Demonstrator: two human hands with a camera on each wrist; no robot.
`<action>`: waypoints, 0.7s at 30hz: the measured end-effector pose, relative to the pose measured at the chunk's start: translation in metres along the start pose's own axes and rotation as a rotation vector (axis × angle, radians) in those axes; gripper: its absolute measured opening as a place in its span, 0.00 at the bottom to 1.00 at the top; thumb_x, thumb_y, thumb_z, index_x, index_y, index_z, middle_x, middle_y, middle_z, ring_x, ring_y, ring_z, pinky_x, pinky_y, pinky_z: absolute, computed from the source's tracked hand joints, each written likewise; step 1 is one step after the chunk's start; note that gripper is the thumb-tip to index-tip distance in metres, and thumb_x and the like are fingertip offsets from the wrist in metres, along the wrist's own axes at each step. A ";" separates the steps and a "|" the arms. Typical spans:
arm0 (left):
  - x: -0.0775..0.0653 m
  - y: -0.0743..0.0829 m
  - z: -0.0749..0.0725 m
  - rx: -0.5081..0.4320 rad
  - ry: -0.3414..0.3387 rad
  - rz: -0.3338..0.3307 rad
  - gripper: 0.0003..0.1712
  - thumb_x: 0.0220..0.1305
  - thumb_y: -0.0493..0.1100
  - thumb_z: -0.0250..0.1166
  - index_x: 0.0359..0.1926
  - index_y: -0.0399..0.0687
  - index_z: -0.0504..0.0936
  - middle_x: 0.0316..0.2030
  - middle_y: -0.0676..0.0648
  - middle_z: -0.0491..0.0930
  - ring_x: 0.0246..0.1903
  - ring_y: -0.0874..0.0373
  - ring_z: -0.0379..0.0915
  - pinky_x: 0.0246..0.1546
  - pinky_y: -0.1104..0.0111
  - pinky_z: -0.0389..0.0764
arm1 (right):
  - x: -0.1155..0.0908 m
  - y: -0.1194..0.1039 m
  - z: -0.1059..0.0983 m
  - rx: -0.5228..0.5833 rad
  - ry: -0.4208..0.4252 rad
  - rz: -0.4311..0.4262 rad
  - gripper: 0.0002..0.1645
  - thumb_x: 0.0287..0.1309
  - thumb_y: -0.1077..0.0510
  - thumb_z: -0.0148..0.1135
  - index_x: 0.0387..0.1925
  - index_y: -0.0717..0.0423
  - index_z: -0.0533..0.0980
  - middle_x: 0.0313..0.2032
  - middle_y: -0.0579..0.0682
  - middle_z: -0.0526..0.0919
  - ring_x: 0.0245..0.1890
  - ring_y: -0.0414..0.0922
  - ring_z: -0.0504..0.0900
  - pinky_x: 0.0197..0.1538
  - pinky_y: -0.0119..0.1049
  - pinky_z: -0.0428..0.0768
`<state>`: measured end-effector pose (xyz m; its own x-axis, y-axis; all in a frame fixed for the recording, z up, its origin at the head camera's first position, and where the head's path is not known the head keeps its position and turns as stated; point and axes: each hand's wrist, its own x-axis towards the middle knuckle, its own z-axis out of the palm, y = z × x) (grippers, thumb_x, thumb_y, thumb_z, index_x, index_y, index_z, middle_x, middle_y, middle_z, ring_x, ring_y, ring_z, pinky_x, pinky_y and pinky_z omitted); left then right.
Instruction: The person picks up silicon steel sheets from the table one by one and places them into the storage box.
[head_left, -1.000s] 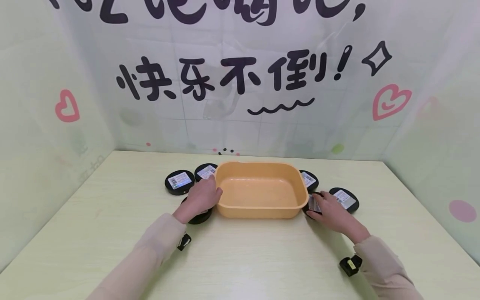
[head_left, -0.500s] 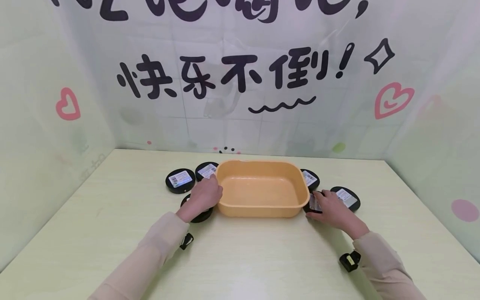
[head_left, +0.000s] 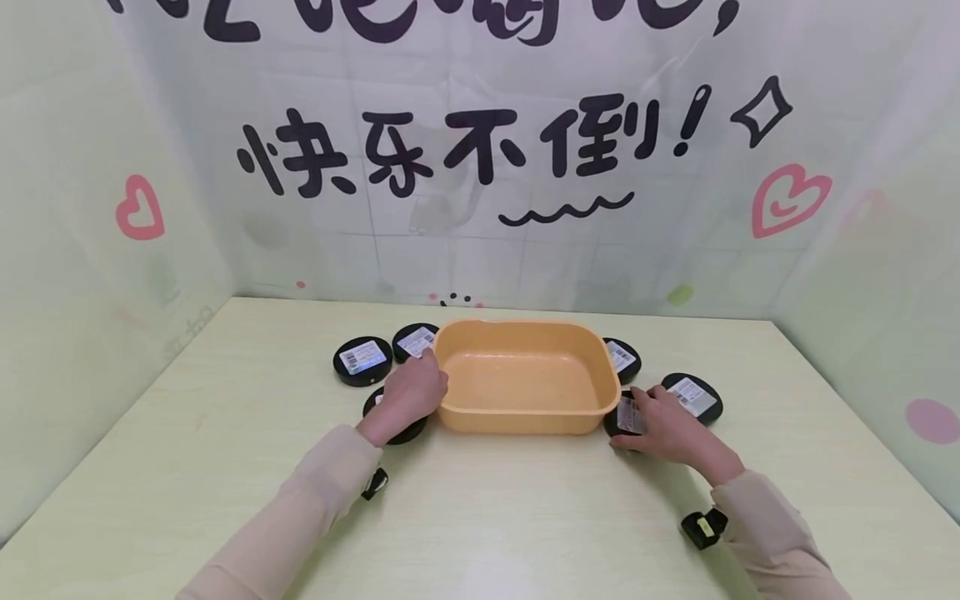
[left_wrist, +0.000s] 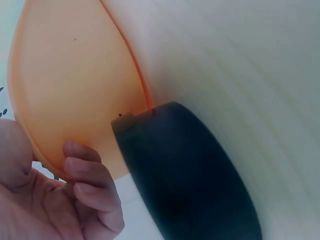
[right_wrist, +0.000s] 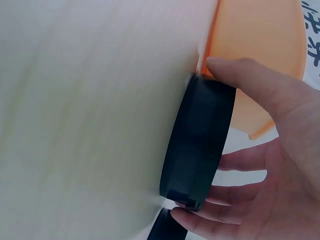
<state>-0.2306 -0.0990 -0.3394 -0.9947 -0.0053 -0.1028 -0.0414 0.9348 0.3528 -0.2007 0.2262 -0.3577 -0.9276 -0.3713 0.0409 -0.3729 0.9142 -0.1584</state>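
Note:
An orange plastic basin (head_left: 525, 379) stands in the middle of the table. At its left end my left hand (head_left: 411, 390) pinches the rim; in the left wrist view the thumb and curled fingers (left_wrist: 85, 165) lie on either side of it. My right hand (head_left: 663, 425) spans a round black container (head_left: 626, 417) with a white label on top, close against the basin's right end. In the right wrist view the thumb is at one side of this container (right_wrist: 197, 142) and the fingers curl along the opposite side.
Left of the basin are a labelled black container (head_left: 363, 361), a second behind it (head_left: 415, 342), and a third (head_left: 408, 429) partly hidden under the left wrist. On the right, one container (head_left: 621, 358) sits behind the held one and another (head_left: 693, 398) to its right.
The right hand's fingers have shifted slightly on the black container, so more of its top and label shows. The left hand stays at the basin's rim.

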 end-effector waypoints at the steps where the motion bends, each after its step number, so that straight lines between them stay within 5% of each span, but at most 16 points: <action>1: 0.000 0.000 0.000 0.003 0.003 -0.001 0.25 0.63 0.43 0.48 0.55 0.28 0.63 0.28 0.40 0.72 0.25 0.52 0.71 0.24 0.62 0.71 | 0.000 0.000 0.000 0.008 0.000 0.003 0.46 0.39 0.43 0.68 0.49 0.76 0.66 0.37 0.67 0.72 0.34 0.53 0.72 0.38 0.47 0.73; 15: -0.001 0.000 0.002 0.036 0.011 -0.006 0.26 0.63 0.43 0.48 0.55 0.28 0.62 0.29 0.39 0.73 0.26 0.51 0.71 0.25 0.61 0.73 | -0.009 0.000 -0.001 0.028 -0.013 -0.069 0.48 0.35 0.47 0.71 0.51 0.76 0.65 0.38 0.67 0.73 0.40 0.56 0.71 0.42 0.49 0.72; 21: -0.001 0.001 0.001 0.043 0.003 -0.011 0.25 0.63 0.43 0.48 0.54 0.28 0.63 0.28 0.40 0.72 0.25 0.52 0.70 0.25 0.62 0.72 | -0.014 0.001 -0.012 0.076 -0.054 -0.025 0.48 0.37 0.47 0.69 0.53 0.77 0.63 0.42 0.71 0.70 0.41 0.58 0.71 0.43 0.50 0.72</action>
<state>-0.2296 -0.0981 -0.3399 -0.9945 -0.0170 -0.1037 -0.0487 0.9491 0.3111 -0.1889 0.2345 -0.3465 -0.9150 -0.4034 -0.0070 -0.3909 0.8907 -0.2321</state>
